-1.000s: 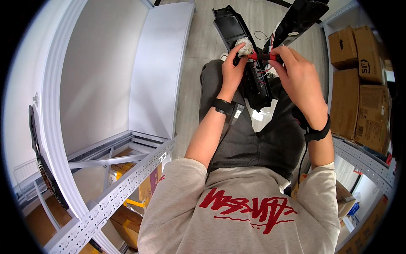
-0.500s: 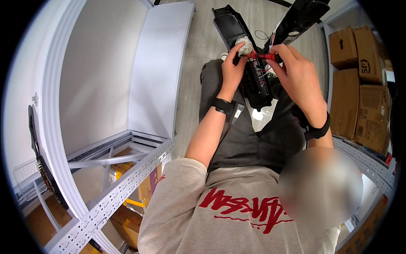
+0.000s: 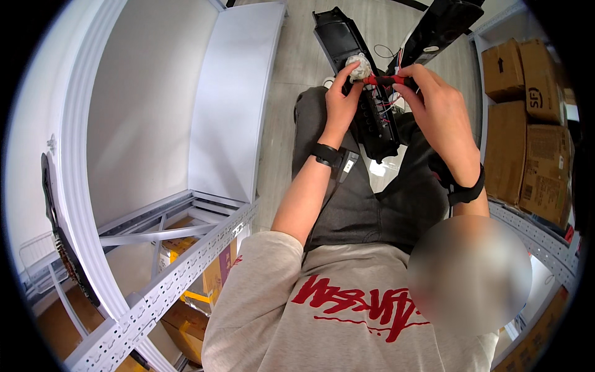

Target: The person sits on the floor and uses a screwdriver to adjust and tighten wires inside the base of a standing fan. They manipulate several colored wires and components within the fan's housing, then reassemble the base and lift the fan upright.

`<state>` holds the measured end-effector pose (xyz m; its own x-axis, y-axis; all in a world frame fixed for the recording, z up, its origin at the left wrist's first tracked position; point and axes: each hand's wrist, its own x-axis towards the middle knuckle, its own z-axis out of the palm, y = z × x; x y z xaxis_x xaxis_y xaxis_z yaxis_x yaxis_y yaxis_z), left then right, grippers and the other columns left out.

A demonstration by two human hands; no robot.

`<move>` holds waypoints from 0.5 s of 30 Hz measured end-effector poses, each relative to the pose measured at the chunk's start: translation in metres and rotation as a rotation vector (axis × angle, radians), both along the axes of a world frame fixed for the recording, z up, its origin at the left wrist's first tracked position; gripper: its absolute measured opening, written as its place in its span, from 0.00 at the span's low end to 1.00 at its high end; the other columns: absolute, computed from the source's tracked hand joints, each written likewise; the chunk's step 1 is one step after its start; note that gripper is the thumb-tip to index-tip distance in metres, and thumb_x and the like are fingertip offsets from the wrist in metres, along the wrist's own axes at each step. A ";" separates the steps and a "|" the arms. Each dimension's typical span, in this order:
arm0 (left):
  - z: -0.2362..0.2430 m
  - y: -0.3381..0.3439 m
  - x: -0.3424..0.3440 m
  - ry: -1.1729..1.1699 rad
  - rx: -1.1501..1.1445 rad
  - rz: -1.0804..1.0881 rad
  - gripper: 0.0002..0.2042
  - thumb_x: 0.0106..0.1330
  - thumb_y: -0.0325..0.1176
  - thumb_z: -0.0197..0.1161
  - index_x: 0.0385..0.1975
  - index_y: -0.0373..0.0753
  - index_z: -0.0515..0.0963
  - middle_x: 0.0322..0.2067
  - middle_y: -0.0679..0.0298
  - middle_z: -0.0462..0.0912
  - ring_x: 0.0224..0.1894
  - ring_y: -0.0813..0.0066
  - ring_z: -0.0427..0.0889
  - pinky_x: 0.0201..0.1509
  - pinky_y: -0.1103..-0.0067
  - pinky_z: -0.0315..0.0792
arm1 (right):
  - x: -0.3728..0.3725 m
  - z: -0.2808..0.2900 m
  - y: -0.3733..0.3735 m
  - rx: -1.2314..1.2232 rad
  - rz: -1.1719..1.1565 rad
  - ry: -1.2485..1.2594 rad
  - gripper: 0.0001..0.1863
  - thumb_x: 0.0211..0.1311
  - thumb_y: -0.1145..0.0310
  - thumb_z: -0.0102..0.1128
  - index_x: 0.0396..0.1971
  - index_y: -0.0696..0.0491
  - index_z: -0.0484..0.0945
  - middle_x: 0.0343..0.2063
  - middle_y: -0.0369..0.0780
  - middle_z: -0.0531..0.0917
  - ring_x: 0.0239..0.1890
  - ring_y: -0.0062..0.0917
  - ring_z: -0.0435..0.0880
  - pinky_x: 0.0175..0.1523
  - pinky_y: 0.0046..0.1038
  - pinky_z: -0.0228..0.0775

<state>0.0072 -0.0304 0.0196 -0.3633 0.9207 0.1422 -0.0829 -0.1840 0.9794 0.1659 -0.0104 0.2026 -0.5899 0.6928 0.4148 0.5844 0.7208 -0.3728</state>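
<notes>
- The left hand (image 3: 343, 99) is up at about 12 o'clock in the head view, fingers curled narrow around a small whitish wad (image 3: 358, 66), thumb and fingertips pinching it against the top of a long black device (image 3: 372, 118).
- The right hand (image 3: 434, 102) sits just to the 1 o'clock side of it, closed on a red-handled tool (image 3: 384, 80) that lies roughly level, its tip pointing toward the wad and touching or nearly touching it; I cannot tell which.
- The black device rests on the person's lap, running from the hands down toward the dark grey trousers (image 3: 365, 204); thin red and white wires (image 3: 396, 102) show at its open side, just under the tool.
- Each wrist carries a black band (image 3: 326, 154).
- A second black panel (image 3: 338, 34) lies on the floor beyond the hands, at 12 o'clock, and another dark long piece (image 3: 443, 25) slants up at 1 o'clock.
- Brown cardboard boxes (image 3: 527, 124) are stacked on a shelf at 3 o'clock.
- A white perforated metal rack (image 3: 167, 273) fills 7 to 8 o'clock, with a white panel (image 3: 232, 105) leaning at 11 o'clock.
</notes>
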 end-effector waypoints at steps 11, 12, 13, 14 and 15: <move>0.001 0.001 0.001 0.001 0.010 0.022 0.20 0.67 0.19 0.59 0.59 0.37 0.75 0.55 0.63 0.79 0.57 0.75 0.76 0.63 0.79 0.66 | 0.000 -0.001 0.003 -0.053 -0.030 -0.035 0.10 0.62 0.66 0.66 0.36 0.55 0.76 0.28 0.46 0.84 0.29 0.44 0.84 0.30 0.38 0.74; 0.003 0.000 0.001 0.004 0.002 0.016 0.20 0.67 0.19 0.59 0.59 0.37 0.75 0.55 0.62 0.79 0.57 0.75 0.75 0.63 0.79 0.66 | -0.001 0.001 0.003 -0.073 0.002 0.002 0.10 0.62 0.66 0.66 0.37 0.56 0.76 0.28 0.47 0.84 0.29 0.44 0.84 0.30 0.38 0.74; 0.003 0.000 0.001 0.006 -0.006 0.011 0.20 0.67 0.19 0.59 0.59 0.37 0.75 0.56 0.62 0.79 0.57 0.75 0.75 0.63 0.79 0.66 | -0.001 0.001 0.002 -0.063 0.008 0.020 0.10 0.62 0.66 0.65 0.37 0.56 0.76 0.28 0.47 0.84 0.29 0.44 0.84 0.30 0.38 0.74; 0.003 0.000 0.001 0.008 -0.013 0.005 0.20 0.67 0.19 0.59 0.59 0.37 0.75 0.56 0.62 0.79 0.58 0.75 0.75 0.63 0.79 0.66 | -0.003 0.000 0.002 -0.053 0.014 0.037 0.11 0.63 0.66 0.65 0.37 0.56 0.76 0.28 0.47 0.84 0.29 0.44 0.84 0.31 0.38 0.74; 0.002 0.000 0.001 0.019 -0.001 0.011 0.20 0.67 0.19 0.59 0.59 0.37 0.75 0.56 0.62 0.79 0.57 0.75 0.75 0.63 0.79 0.67 | -0.003 -0.001 0.002 -0.044 0.020 0.055 0.11 0.63 0.67 0.65 0.37 0.56 0.76 0.28 0.48 0.84 0.29 0.44 0.84 0.31 0.38 0.74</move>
